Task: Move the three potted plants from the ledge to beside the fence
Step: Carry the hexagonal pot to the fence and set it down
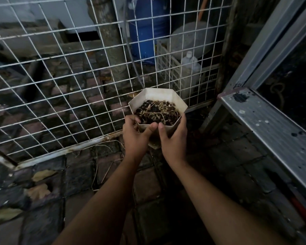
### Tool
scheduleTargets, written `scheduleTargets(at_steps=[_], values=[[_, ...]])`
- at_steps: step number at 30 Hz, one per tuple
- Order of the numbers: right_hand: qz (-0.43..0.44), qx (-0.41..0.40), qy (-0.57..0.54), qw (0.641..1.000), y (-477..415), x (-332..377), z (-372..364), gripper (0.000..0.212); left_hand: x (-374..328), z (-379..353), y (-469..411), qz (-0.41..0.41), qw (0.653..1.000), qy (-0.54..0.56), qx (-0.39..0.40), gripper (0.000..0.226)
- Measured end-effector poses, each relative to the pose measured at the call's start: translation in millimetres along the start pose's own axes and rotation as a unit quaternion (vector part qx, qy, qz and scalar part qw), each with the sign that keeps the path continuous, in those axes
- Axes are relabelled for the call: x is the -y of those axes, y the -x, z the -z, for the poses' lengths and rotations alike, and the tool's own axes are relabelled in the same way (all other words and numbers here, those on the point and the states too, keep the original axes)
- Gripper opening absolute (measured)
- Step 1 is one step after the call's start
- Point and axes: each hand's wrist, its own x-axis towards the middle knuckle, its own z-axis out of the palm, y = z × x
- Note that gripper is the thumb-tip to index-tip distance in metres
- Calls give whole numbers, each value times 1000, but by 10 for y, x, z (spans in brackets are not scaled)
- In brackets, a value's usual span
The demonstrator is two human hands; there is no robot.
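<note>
both hands [155, 137] hold the pot [157, 101] near the fence [60, 76].

Both arms extended forward; left hand [136, 137] and right hand [173, 138] cupped inward, thumbs nearly touching, apparently gripping.

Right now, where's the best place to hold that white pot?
By its flat side walls just under the rim, one hand from each side, as the left hand and right hand hold the pot; its angled faces give palms purchase and keep it upright.
</note>
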Motion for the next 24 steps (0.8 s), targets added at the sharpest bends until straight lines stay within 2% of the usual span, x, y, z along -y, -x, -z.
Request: scheduleTargets(at_steps=[3,8,11,14,17,21,24], values=[[-19,12,-2,1000,-102,-32,116,82,-27,-35,23,10,1000,-7,-8,43],[-42,11,-7,999,-231,-66,210,72,9,-8,8,5,998,-47,31,36],[-56,9,-27,998,-301,-62,200,68,66,94,-25,-22,995,-68,66,23],[-65,14,-44,997,-348,-83,215,68,130,137,-37,-56,990,-89,91,23],[-81,16,-64,995,-396,-107,255,66,162,34,40,-48,991,-89,82,13],[-114,27,-101,988,-483,-86,293,71,169,-171,139,-52,990,-115,57,20],[-127,44,-111,985,-475,-56,320,71,175,-174,133,-40,990,-118,72,20]])
